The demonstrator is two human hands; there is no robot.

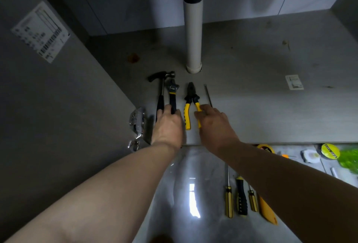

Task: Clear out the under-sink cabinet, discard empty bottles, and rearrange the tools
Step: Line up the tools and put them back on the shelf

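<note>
Left hand [167, 126]: bare, back of hand in view, faint tendon ridges, crease line at wrist.
Left forearm [108, 190]: bare to frame edge, broadened by wide lens near bottom.
Right hand [215, 126]: bare, back in view, in deeper shadow.
Right forearm [290, 180]: bare to frame edge, likewise shadowed.
Fingertips partly hidden.

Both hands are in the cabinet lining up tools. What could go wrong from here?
1. The left hand grips the wrench, which lies beside the hammer; shifting it may knock the hammer askew.
2. The right hand pinches a handle of the pliers with the screwdriver shaft right alongside; a nudge could roll it away.
</note>
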